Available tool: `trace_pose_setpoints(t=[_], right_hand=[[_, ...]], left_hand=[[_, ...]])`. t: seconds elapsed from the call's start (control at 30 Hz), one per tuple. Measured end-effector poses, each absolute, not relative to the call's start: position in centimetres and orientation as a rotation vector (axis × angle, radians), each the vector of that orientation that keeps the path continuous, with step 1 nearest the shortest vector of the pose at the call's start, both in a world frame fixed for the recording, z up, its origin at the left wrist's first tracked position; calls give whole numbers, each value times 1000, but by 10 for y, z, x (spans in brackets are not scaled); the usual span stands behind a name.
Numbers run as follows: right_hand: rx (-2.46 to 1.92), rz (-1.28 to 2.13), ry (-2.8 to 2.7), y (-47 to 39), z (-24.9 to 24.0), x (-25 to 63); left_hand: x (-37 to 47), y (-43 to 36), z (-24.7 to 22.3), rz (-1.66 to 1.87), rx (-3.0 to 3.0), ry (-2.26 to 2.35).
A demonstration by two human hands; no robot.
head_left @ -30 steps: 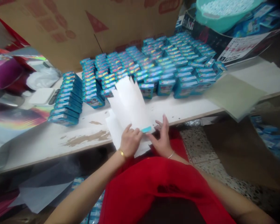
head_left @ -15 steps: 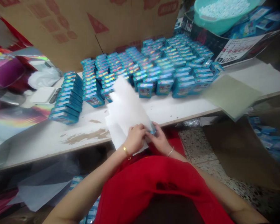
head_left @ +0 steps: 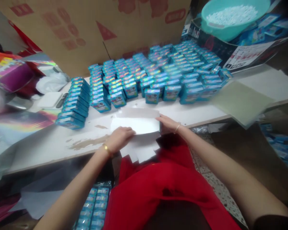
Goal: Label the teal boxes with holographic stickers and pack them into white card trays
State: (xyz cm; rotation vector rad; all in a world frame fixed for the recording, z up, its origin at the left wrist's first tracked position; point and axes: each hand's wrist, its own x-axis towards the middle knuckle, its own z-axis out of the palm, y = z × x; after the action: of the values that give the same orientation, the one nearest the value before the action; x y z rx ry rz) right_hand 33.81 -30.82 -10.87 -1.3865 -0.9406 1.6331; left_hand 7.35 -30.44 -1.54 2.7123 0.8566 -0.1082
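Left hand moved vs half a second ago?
Yes. The left hand has shifted to the person's left, now nearer the worn brown patch on the white tabletop.

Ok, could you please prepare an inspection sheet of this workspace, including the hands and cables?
Surface: white table, top worn to brown in patches.
Job's things: white cards at the front edge, some edges notched; rows of blue boxes behind.
Clutter: pale sheet overhanging the front edge at right; white bag at left.
Hands: left hand and right hand hold the cards, one toward each end.
Cables: nothing seen.
Surroundings: carton behind the boxes; basin of white pieces, upper right.
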Motion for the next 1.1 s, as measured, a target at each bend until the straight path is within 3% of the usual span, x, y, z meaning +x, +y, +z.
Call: trace_pose_setpoints(t=[0.13,0.3,0.37,0.5,0.6,0.7,0.83,1.1], right_hand=[[-1512,1320,-1355,-278,-108,344],[-1631,351,-1642,-304,-100,335],[-1574,133,-1786,-327,-103,328],[-1436,16,-2197,-357,-124,314],[-1487,-52,-2224,-356,-138,307],[-1517,-87,-2232,-350,-141,303],[-1573,-85,-2287,-347,-134,299],[-1696,-33,-2444,-336,-120,299]], left_hand=[[82,-276,-35,-61,2528,842],[102,-231,-50,-125,2015,943],[105,-219,-56,-153,1943,963],[103,-226,-63,-53,2243,952],[93,-251,-65,87,2697,920],[85,-275,-69,11,2937,959],[88,-284,-74,-203,2923,1039],[97,-257,-67,-283,2666,924]])
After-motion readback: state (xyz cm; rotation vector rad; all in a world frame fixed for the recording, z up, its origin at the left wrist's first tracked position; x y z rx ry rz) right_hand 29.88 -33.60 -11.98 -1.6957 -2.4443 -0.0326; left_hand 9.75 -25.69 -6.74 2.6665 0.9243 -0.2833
